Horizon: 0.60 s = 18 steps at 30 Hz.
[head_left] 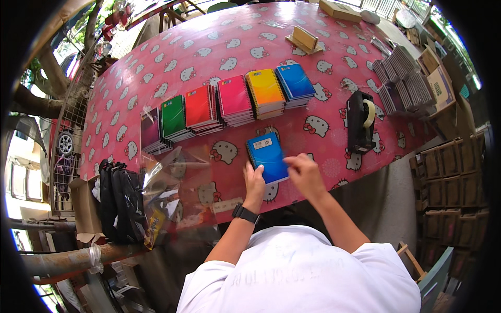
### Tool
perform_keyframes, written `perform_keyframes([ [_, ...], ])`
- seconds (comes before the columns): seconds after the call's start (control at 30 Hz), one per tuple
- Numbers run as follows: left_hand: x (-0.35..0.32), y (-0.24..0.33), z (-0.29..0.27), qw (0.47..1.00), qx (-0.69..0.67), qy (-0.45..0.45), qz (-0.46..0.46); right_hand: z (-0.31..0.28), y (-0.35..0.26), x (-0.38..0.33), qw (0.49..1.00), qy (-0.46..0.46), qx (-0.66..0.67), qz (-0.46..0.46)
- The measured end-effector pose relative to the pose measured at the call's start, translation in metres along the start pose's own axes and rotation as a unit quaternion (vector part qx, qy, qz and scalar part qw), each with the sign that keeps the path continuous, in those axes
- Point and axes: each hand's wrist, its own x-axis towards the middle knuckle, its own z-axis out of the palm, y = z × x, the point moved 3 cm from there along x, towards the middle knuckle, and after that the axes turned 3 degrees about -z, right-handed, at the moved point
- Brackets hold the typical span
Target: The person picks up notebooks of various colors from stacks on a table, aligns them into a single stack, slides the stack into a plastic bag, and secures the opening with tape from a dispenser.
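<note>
A blue spiral notebook (267, 161) with a white label near its top lies before me at the table's near side. My left hand (254, 182), with a dark watch on its wrist, grips its lower left side, thumb on the cover. At the notebook's right edge is my right hand (305, 172), its fingers curled together; whether anything is pinched in them is hidden. Beyond the notebook stand stacks of spiral notebooks in a row: purple (151, 127), green (174, 115), red (199, 108), pink (235, 97), yellow (265, 88) and blue (295, 82).
A black tape dispenser (360, 125) stands to the right on the pink patterned table (209, 68). Further right are piled notebook bundles (404, 81). Clear plastic film (175, 180) lies at left, beside a black bag (121, 201). A small cardboard piece (304, 40) sits at the back.
</note>
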Motion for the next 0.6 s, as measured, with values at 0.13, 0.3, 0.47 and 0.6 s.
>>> perform_keyframes([
  [0.13,0.006,0.010,-0.002,1.000,0.002,0.006,-0.014,0.035,-0.024,-0.017,0.982,-0.110,-0.121,-0.091],
  [0.3,0.003,0.018,-0.003,0.965,0.239,0.032,0.106,0.023,-0.029,-0.018,0.966,-0.258,-0.015,-0.015],
  [0.47,0.004,0.002,0.003,0.990,0.081,-0.015,0.114,0.011,0.055,0.004,0.968,0.002,0.151,0.198],
  [0.6,-0.001,0.014,0.001,0.998,0.030,-0.009,0.062,0.047,0.023,-0.004,0.966,-0.091,0.106,0.216],
])
